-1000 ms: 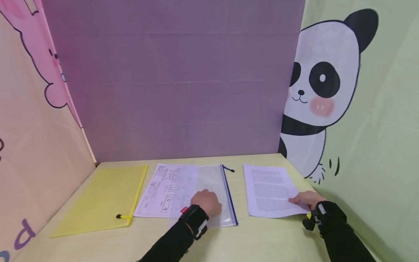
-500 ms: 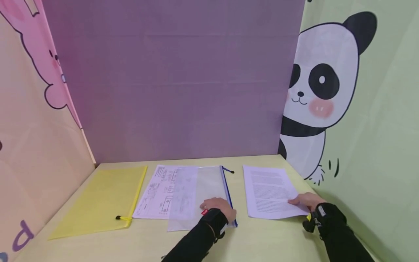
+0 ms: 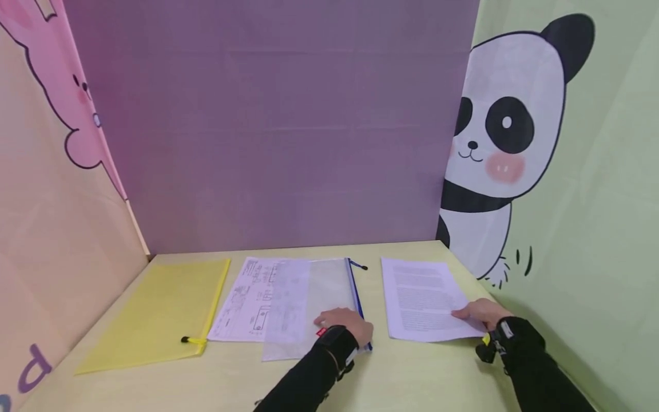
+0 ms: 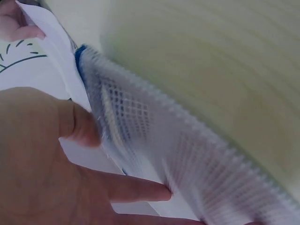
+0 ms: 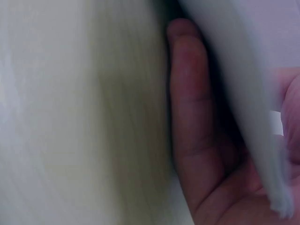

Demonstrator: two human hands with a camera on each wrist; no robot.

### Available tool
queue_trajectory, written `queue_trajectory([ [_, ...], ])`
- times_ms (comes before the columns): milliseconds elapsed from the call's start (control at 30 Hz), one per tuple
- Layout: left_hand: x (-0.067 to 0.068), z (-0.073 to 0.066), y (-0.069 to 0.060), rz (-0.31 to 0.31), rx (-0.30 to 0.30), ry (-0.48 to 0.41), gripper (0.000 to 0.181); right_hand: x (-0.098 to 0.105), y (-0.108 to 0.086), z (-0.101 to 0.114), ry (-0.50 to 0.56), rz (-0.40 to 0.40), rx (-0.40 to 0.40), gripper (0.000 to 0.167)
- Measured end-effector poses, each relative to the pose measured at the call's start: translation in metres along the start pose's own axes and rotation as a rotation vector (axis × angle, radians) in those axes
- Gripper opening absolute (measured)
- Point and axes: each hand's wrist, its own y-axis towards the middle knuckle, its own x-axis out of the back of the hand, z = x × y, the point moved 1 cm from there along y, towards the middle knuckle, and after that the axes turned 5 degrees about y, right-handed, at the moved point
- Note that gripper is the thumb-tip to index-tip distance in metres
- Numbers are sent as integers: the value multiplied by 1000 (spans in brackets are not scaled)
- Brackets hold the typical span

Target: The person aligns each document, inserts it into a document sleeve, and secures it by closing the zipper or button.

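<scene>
The left hand was at the near right corner of the clear folder, beside its blue zip; thumb and forefinger stood wide apart, the outstretched fingers meeting the mesh. The folder lay mid-worktop, its far end near the far edge, a blue pull at its far right corner. A sheet of diagrams jutted out on its left and partly showed through it.

By the worktop's right edge, the right hand pinched the near right corner of the printed papers, thumb above and fingers beneath, slightly lifting it. The yellow folder lay along the left edge.
</scene>
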Motion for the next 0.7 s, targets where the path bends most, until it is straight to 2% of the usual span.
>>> queue_trajectory([
  [167, 0, -2, -1, -37, 11, 40, 51, 0, -5, 4, -9, -10, 40, 68],
  [267, -1, -3, 0, -36, -1, 30, 53, 1, -8, 4, -10, -19, 64, 69],
  [433, 4, 1, 0, 17, -16, -28, 66, 2, -8, 3, 13, -34, 125, 72],
  [567, 10, 3, 1, 73, -7, -58, 77, 4, -6, 10, 31, -67, 199, 66],
  [700, 6, 1, 3, 101, 3, -52, 82, 2, -5, 20, 46, -82, 243, 58],
])
